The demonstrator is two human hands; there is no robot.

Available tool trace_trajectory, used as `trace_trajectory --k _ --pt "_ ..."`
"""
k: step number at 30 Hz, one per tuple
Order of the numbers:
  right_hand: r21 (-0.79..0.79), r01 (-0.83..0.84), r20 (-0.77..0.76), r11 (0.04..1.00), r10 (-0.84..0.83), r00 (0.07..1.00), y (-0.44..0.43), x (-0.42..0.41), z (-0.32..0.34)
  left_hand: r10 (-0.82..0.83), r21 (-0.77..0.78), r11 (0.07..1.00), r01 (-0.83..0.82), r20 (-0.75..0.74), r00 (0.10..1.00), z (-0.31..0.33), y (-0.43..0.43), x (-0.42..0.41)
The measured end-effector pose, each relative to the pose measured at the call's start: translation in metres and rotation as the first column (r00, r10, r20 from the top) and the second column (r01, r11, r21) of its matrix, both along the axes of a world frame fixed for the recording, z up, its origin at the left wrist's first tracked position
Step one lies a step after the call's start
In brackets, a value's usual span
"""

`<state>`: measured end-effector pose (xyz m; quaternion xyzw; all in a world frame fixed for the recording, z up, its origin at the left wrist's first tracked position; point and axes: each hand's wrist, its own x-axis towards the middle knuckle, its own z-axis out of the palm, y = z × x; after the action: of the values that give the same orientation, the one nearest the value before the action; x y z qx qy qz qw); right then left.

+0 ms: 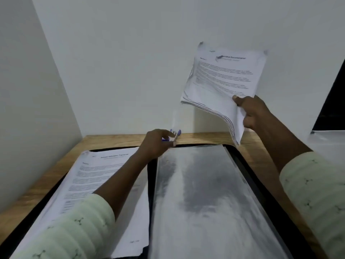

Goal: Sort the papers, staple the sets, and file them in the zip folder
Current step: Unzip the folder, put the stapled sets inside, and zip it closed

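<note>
Stapling pending: our right hand (250,113) grasps a sheaf of printed white papers (224,81) above the wooden bench (205,137); our left hand (156,144) grips the purple stapler (176,133). Another printed stack (93,180) lies on the open black zip folder (241,157); filing remains.

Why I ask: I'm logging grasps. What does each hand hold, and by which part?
The right hand pinches a sheaf of papers by its lower right corner. The left hand is at the blue stapler; a grip cannot be told.
</note>
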<state>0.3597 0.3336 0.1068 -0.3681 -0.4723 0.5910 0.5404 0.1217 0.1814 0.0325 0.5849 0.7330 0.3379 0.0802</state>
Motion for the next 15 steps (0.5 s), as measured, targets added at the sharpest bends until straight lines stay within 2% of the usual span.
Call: trace_trajectory --k 3,7,11,15 --pt "-0.080 -0.030 -0.027 0.996 0.028 0.999 0.001 0.001 -0.007 -0.049 -0.177 0.984 0.022 -0.153 0.987 -0.013 0.014 0.009" --pt "-0.202 -0.086 -0.080 0.976 0.071 0.994 0.003 0.005 -0.019 -0.061 -0.252 0.968 -0.004 -0.247 0.967 -0.022 0.024 0.015" --pt "-0.271 -0.230 -0.167 0.935 0.189 0.968 0.005 0.005 -0.038 0.060 -0.124 0.989 -0.082 -0.177 0.982 -0.024 0.027 0.021" --pt "-0.305 -0.340 -0.288 0.890 0.254 0.923 -0.003 0.003 -0.054 0.067 -0.147 0.985 -0.085 -0.123 0.990 -0.025 0.031 0.022"
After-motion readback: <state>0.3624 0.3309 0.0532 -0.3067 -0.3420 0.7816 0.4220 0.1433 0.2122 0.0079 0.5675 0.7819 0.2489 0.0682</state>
